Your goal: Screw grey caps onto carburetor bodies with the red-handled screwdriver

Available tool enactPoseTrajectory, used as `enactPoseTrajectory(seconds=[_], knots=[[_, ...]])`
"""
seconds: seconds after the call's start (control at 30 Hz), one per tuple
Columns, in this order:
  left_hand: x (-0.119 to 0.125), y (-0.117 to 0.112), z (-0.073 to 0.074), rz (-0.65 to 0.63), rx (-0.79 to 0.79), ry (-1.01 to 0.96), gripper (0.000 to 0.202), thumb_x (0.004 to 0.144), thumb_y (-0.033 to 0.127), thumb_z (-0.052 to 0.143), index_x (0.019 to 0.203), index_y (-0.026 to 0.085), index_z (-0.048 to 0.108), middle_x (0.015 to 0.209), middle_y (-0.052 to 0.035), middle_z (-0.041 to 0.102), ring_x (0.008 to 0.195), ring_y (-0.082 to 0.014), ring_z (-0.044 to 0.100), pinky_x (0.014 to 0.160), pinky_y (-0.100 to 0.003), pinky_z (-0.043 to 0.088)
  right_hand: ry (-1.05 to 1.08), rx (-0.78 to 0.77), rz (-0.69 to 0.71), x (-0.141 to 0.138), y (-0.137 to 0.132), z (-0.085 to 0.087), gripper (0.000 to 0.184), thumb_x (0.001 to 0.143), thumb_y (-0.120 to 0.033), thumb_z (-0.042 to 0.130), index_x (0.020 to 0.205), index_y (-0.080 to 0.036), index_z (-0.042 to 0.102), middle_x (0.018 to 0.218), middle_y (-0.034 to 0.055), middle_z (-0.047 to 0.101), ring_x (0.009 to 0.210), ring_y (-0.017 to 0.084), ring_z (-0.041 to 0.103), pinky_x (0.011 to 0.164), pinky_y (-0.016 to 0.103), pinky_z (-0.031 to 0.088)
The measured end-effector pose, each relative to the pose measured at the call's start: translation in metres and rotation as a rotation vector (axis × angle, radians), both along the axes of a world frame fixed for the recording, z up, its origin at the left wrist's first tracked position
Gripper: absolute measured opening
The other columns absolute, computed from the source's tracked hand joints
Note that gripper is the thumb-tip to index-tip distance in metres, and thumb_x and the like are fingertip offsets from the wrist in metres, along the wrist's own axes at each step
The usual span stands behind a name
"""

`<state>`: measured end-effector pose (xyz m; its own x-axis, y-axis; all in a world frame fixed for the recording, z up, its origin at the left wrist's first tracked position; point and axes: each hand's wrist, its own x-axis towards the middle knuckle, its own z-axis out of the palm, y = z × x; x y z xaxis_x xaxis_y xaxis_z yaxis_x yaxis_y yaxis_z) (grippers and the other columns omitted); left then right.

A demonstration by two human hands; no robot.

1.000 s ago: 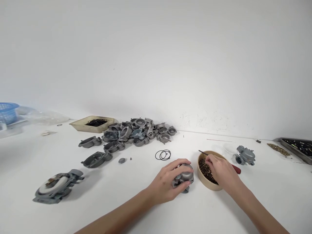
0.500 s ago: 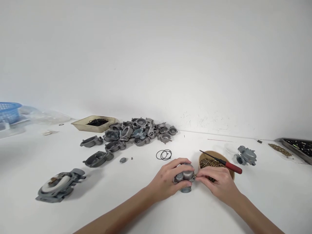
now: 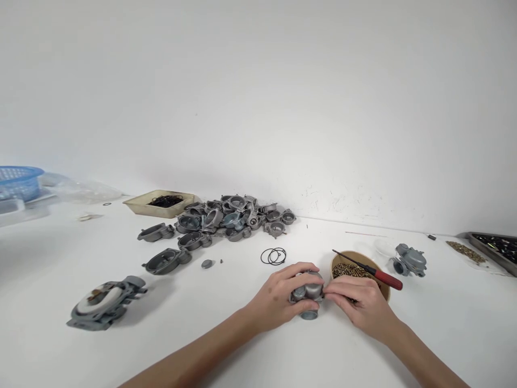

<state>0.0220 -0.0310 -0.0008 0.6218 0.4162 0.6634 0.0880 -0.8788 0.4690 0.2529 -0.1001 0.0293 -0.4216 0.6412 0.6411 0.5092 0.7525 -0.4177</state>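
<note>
My left hand (image 3: 277, 296) is wrapped round a grey metal carburetor (image 3: 314, 291), holding it on the table with its domed float bowl upward. At the carburetor's right side, my right hand (image 3: 359, 302) pinches a small screw, mostly hidden by the fingertips. Just behind that hand stands a tan bowl (image 3: 385, 295) of brass-coloured screws (image 3: 347, 271). Across the bowl's rim lies a screwdriver (image 3: 374, 271) with a red and black handle. Several thin black O-rings (image 3: 273, 256) lie beyond my left hand.
Grey float bowls (image 3: 234, 215) are heaped near the wall beside a cream tray (image 3: 139, 205) of black rings. An open carburetor body (image 3: 107, 302) sits at left, another carburetor (image 3: 410, 260) at right. A blue basket (image 3: 20, 183) and a dark metal tray (image 3: 490, 253) stand at the sides.
The view has shifted slightly, so things appear a little further right. My left hand keeps its hold on the carburetor, and my right fingertips stay at its side.
</note>
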Motion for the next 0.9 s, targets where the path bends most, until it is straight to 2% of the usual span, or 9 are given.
enactPoseTrajectory(seconds=[0.1,0.3,0.47,0.63,0.9], knots=[[0.0001,0.0002,-0.0006,0.004,-0.004,-0.001,0.029,0.101,0.044,0.07,0.121,0.024,0.071,0.128,-0.0095,0.07,0.102,-0.0211,0.074,0.089,-0.03,0.059,0.004,-0.002,-0.003,-0.0009,0.0002,-0.0004,0.016,0.1,-0.011,0.062,0.104,-0.019,0.076,0.089,0.0045,0.078,0.075,0.016,0.072,0.067,0.026,0.055],[0.0005,0.0008,-0.0019,0.019,0.009,-0.016,0.03,0.1,0.048,0.07,0.118,0.024,0.071,0.126,-0.0093,0.071,0.096,-0.02,0.075,0.083,-0.028,0.059,-0.009,-0.058,-0.048,-0.0011,-0.0017,0.0012,0.02,0.101,-0.011,0.059,0.095,-0.02,0.076,0.082,0.0024,0.077,0.068,0.014,0.07,0.062,0.025,0.053],[-0.0003,0.0021,-0.0016,0.003,0.008,-0.013,0.035,0.1,0.053,0.069,0.12,0.025,0.07,0.127,-0.0103,0.071,0.101,-0.0215,0.075,0.087,-0.031,0.059,0.023,-0.03,-0.059,-0.0008,-0.0021,-0.0032,0.017,0.1,-0.011,0.062,0.098,-0.02,0.077,0.088,0.0024,0.08,0.073,0.015,0.074,0.066,0.023,0.056],[-0.0013,0.0037,-0.0014,-0.039,0.042,-0.013,0.051,0.092,0.061,0.076,0.126,0.023,0.066,0.13,-0.0131,0.069,0.109,-0.0259,0.073,0.091,-0.034,0.06,0.024,-0.028,-0.064,-0.0027,-0.0016,-0.0048,0.012,0.097,-0.012,0.066,0.095,-0.021,0.074,0.084,0.0004,0.079,0.066,0.013,0.072,0.062,0.022,0.055],[-0.002,0.0021,0.0012,-0.035,0.004,0.028,0.049,0.093,0.061,0.074,0.122,0.023,0.067,0.128,-0.0128,0.069,0.104,-0.0245,0.074,0.089,-0.032,0.061,-0.005,-0.041,-0.033,-0.0016,-0.0039,0.0013,0.015,0.1,-0.015,0.061,0.093,-0.021,0.073,0.082,0.0011,0.077,0.066,0.013,0.069,0.06,0.023,0.054]])
